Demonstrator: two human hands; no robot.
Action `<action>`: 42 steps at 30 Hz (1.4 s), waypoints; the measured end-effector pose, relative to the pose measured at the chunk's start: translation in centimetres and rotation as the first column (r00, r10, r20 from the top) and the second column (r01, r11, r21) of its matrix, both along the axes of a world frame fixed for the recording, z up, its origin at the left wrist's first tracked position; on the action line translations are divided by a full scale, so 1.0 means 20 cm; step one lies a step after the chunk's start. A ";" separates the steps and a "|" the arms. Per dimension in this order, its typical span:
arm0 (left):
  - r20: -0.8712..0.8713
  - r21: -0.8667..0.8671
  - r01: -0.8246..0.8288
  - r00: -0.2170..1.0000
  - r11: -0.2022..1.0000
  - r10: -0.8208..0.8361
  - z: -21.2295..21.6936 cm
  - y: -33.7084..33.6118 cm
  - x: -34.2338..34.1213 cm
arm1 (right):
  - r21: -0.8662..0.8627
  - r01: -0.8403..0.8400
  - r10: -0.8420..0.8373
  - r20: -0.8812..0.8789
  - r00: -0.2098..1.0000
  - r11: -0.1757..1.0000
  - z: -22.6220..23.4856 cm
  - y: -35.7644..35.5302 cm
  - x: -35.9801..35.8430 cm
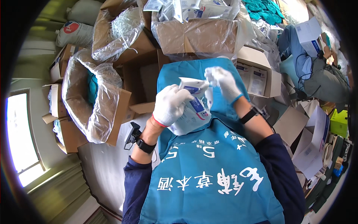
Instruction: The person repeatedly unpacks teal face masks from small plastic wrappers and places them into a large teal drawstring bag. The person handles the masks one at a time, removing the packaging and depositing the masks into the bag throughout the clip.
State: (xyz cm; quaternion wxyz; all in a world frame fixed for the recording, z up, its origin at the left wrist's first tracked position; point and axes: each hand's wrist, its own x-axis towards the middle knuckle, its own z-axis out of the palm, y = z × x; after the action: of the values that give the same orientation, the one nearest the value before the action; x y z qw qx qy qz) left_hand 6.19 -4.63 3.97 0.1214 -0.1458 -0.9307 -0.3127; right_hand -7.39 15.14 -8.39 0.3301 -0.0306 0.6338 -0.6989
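Note:
My left hand (pixel 171 103), in a white glove with a red cuff, is closed on the side of a white plastic pouch (pixel 188 121) with blue print. The pouch's upper end (pixel 194 84) stands up bent beside my fingers. To the right of it, my right hand (pixel 223 83), in a white glove with a blue cuff, is raised with its fingers drawn together. Its fingertips are slightly blurred, and what they pinch, if anything, cannot be made out. Both hands are over my lap, which a blue apron (pixel 209 160) with white lettering covers.
Ahead stands a plastic-lined carton (pixel 195 35) full of white packets. A box of pouches (pixel 257 74) sits at the right. To the left are a lined carton (pixel 93 93) with teal cloth inside and an open brown box (pixel 143 78). Another person (pixel 320 80) sits at the far right.

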 end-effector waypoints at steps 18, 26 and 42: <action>0.411 0.251 -0.183 0.909 0.951 0.067 -0.23 0.13 -0.05 | 0.465 -0.254 0.470 -0.441 0.764 0.848 0.35 0.08 0.11; 0.375 -0.081 -0.098 0.919 0.992 0.122 -0.33 0.13 -0.09 | 0.489 -0.044 0.369 -0.591 0.717 0.871 0.35 -0.04 0.17; -0.300 0.366 -0.401 0.803 0.839 0.515 0.17 0.10 -0.05 | -0.292 0.086 0.058 0.454 0.889 0.953 -0.33 -0.16 0.21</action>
State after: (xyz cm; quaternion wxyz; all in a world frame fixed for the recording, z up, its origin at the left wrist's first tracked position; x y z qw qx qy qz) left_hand 5.20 -2.58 7.38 0.3946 0.0462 -0.8402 -0.3691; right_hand -3.19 11.91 -15.06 0.4562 0.0890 0.4233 -0.7777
